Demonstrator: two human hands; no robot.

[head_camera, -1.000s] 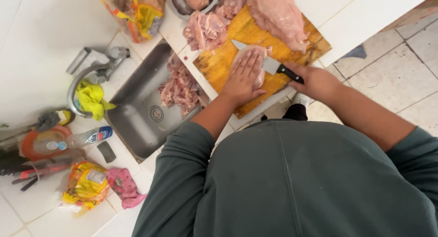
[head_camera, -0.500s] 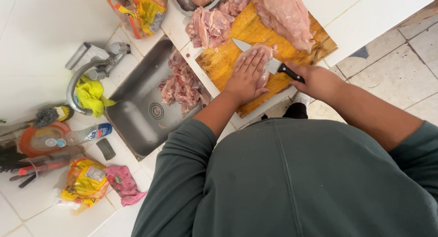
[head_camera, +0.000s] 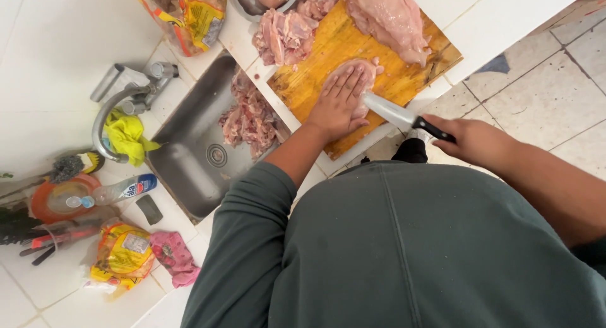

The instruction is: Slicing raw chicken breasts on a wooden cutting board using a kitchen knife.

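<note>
Chicken breast (head_camera: 365, 70) lies near the front edge of the wooden cutting board (head_camera: 315, 63), pinned flat under the left hand (head_camera: 339, 104), and the knife (head_camera: 404, 118) enters it sideways from the right, blade level with the board. A clean horizontal slice likely depends on keeping the blade parallel to the wood, pressing evenly from above, and lifting the fingertips slightly so the edge passes beneath them, not into them. The left palm faces down with fingers (head_camera: 349, 82) straight and pressed together, the forearm reaching forward from the green sleeve. The right hand (head_camera: 475, 140) is wrapped closed around the black handle, wrist low, arm coming in from the right. More raw chicken sits at the far end of the board, and a pile lies in the steel sink (head_camera: 189, 170) to the left.
</note>
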